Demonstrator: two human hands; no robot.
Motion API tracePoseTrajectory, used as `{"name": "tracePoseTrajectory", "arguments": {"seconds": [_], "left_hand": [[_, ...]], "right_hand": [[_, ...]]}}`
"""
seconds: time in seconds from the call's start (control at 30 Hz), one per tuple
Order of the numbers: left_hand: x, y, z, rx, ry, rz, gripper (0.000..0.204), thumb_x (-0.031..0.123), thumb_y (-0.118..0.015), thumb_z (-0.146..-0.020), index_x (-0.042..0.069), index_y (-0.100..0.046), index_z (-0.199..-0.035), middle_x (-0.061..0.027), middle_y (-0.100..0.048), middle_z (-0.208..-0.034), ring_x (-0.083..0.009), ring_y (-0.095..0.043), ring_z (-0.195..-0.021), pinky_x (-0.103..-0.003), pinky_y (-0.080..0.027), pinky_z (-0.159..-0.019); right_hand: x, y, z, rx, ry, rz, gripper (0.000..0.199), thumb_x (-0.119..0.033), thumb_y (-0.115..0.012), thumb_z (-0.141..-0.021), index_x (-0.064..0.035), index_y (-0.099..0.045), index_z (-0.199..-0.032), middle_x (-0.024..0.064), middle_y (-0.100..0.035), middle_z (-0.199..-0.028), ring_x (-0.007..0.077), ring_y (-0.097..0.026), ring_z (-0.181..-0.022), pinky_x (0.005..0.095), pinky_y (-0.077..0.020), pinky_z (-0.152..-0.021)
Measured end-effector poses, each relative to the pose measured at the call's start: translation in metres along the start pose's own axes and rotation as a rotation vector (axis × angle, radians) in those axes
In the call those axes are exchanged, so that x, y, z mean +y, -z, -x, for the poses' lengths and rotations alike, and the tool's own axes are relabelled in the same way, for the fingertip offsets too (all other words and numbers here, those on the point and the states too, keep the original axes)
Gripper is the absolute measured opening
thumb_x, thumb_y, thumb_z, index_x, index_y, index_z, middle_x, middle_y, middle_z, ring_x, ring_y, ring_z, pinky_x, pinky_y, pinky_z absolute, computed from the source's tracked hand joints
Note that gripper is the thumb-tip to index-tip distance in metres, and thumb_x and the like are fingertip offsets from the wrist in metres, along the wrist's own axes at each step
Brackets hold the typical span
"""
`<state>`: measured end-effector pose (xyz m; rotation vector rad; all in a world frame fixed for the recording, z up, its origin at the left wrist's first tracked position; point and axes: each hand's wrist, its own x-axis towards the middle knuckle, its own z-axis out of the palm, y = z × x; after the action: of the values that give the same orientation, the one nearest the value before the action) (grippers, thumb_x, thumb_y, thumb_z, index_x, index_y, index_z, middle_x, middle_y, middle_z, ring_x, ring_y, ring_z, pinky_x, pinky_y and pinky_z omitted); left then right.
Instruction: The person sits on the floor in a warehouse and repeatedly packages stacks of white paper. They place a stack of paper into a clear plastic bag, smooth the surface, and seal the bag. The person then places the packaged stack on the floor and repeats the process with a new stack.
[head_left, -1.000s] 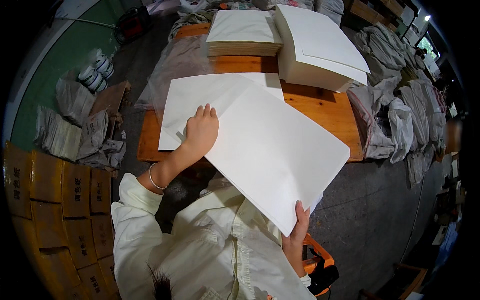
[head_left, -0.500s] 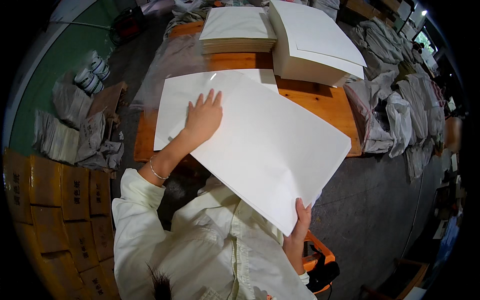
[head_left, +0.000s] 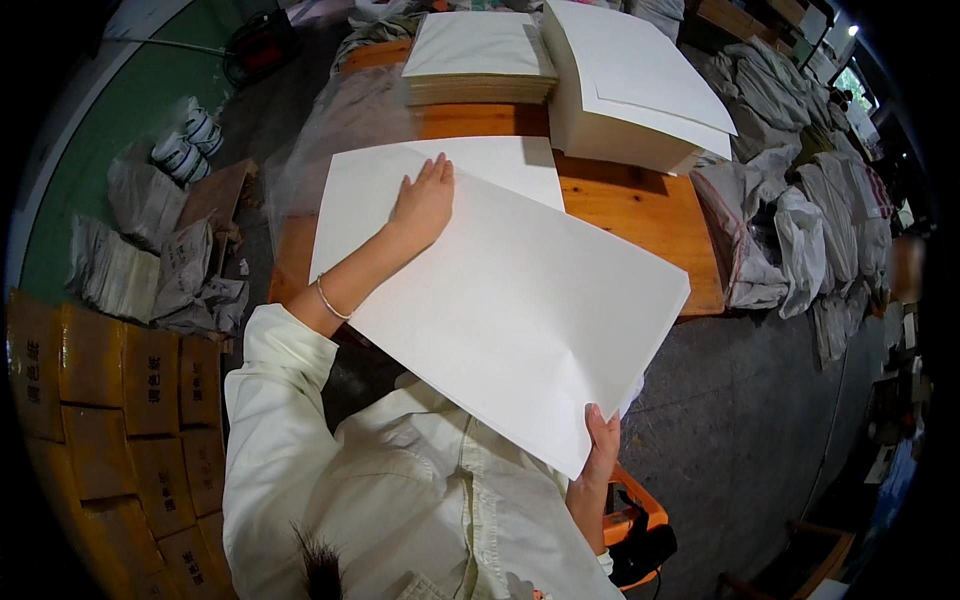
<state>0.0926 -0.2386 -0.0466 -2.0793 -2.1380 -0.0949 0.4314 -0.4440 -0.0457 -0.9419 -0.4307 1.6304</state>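
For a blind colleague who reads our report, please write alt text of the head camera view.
A person in a pale jacket handles a large white sheet over a wooden table: the left hand lies flat on its far edge, the right hand grips its near corner. Another sheet lies beneath; paper stacks stand behind.
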Motion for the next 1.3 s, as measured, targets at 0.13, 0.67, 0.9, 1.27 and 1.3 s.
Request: {"name": "tracePoseTrajectory", "arguments": {"seconds": [0.13, 0.67, 0.9, 1.27, 1.3], "left_hand": [[0.032, 0.007, 0.002, 0.026, -0.097, 0.011, 0.05, 0.005, -0.04, -0.088, -0.007, -0.035, -0.136, -0.019, -0.029, -0.148, -0.0297, -0.032, -0.136, -0.056, -0.034, -0.103], [0.0, 0.042, 0.121, -0.007, 0.192, -0.105, 0.044, 0.015, -0.05, -0.087, -0.009, -0.05, -0.123, -0.0228, -0.054, -0.127, -0.0392, -0.05, -0.118, -0.046, -0.047, -0.09], [0.01, 0.064, 0.119, 0.049, 0.077, -0.254, 0.047, 0.017, -0.05, -0.089, -0.012, -0.045, -0.126, -0.0256, -0.049, -0.131, -0.0417, -0.05, -0.118, -0.048, -0.049, -0.087], [0.031, 0.049, 0.055, -0.03, -0.034, -0.119, 0.057, 0.01, -0.048, -0.086, -0.005, -0.032, -0.139, -0.021, -0.032, -0.146, -0.0436, -0.039, -0.127, -0.056, -0.043, -0.092], [0.037, 0.049, 0.058, -0.042, -0.051, -0.114, 0.057, 0.01, -0.047, -0.086, -0.005, -0.032, -0.139, -0.0207, -0.031, -0.146, -0.0435, -0.038, -0.128, -0.057, -0.043, -0.092]], "right_hand": [[0.007, -0.013, 0.001, -0.035, -0.053, -0.066, 0.045, -0.006, -0.054, -0.091, -0.001, -0.038, -0.133, 0.0139, -0.056, -0.12, 0.0217, -0.059, -0.103, 0.0328, -0.0515, -0.087], [0.019, -0.018, 0.006, -0.034, -0.038, -0.131, 0.048, -0.009, -0.048, -0.095, -0.0037, -0.029, -0.139, 0.0146, -0.049, -0.128, 0.0238, -0.053, -0.114, 0.0376, -0.0468, -0.095], [0.014, -0.027, 0.005, -0.081, -0.086, -0.094, 0.05, -0.008, -0.049, -0.094, -0.0041, -0.028, -0.139, 0.0144, -0.049, -0.127, 0.0238, -0.053, -0.114, 0.0375, -0.0469, -0.095], [0.013, -0.03, 0.012, -0.124, -0.058, -0.12, 0.047, -0.005, -0.048, -0.093, -0.004, -0.031, -0.137, 0.0138, -0.05, -0.127, 0.0234, -0.055, -0.112, 0.0367, -0.0489, -0.093], [0.014, -0.031, 0.011, -0.131, -0.059, -0.134, 0.045, -0.004, -0.048, -0.094, -0.0042, -0.032, -0.136, 0.0129, -0.05, -0.127, 0.0225, -0.054, -0.112, 0.0361, -0.0478, -0.094]]}}
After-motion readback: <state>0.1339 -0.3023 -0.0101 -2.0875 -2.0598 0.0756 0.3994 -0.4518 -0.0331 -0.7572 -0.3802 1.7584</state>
